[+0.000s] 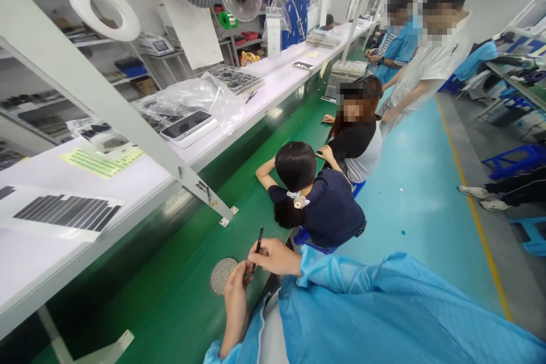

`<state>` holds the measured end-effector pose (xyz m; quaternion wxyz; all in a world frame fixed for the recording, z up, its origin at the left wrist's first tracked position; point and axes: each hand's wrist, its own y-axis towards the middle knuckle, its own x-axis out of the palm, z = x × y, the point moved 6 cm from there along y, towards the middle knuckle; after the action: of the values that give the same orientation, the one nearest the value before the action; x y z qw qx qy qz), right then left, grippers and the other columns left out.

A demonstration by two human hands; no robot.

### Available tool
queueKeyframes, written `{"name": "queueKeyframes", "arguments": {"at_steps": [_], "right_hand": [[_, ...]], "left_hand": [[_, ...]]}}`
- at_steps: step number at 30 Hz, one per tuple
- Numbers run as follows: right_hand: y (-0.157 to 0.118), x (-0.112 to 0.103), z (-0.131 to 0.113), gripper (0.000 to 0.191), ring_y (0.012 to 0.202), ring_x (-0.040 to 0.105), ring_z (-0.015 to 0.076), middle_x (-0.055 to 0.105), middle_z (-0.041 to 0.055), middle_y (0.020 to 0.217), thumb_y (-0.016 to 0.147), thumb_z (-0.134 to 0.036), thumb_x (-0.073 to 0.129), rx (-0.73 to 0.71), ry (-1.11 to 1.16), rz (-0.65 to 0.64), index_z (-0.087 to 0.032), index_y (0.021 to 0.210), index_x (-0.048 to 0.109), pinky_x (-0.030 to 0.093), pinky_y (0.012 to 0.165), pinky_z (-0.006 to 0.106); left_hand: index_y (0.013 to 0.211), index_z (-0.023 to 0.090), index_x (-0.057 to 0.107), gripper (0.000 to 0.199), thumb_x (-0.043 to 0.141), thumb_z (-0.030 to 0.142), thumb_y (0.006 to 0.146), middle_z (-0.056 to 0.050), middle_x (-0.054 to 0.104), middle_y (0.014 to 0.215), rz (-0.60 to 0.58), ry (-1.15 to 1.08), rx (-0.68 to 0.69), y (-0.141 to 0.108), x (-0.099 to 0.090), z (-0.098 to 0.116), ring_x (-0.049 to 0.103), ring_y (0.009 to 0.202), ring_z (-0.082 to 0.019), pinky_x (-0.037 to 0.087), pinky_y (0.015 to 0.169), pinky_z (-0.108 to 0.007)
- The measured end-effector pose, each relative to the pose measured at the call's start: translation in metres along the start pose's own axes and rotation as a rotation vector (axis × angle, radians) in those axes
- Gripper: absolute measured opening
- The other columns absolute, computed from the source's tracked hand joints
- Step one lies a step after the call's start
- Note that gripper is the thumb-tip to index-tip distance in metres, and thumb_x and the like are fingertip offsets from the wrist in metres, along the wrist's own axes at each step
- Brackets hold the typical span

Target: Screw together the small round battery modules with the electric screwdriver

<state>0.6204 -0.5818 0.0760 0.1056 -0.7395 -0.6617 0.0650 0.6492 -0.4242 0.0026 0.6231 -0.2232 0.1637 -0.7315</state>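
Slim black tweezers [258, 243] stand nearly upright in my right hand [275, 255], whose fingers are closed around them. Their lower end comes down beside the fingertips of my left hand [237, 294]. The left fingers are pinched together close to that end, and whatever is between them is too small or hidden to make out. Just left of my hands, a round shallow dish [220, 277] with a grey, speckled look rests on the green bench surface [170, 307]. Both hands are above the bench near its front edge.
A white raised shelf [179, 156] runs along the bench, carrying a sheet of black strips [70, 213], a yellow-green label sheet [101, 161], a phone-like device [187, 125] and plastic bags [187, 96]. A slanted metal post [128, 119] crosses ahead. Co-workers [319, 205] sit and stand to the right.
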Motion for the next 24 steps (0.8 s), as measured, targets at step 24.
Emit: {"name": "queueKeyframes", "arguments": {"at_steps": [24], "right_hand": [[0.006, -0.008, 0.016, 0.024, 0.062, 0.055, 0.0084, 0.068, 0.0002, 0.089, 0.091, -0.022, 0.069, 0.007, -0.062, 0.075, -0.018, 0.115, 0.068, 0.043, 0.057, 0.02]], "left_hand": [[0.082, 0.017, 0.075, 0.057, 0.076, 0.074, 0.075, -0.008, 0.071, 0.081, -0.24, 0.292, 0.236, -0.008, 0.019, 0.007, 0.063, 0.079, -0.024, 0.048, 0.076, -0.03]]}}
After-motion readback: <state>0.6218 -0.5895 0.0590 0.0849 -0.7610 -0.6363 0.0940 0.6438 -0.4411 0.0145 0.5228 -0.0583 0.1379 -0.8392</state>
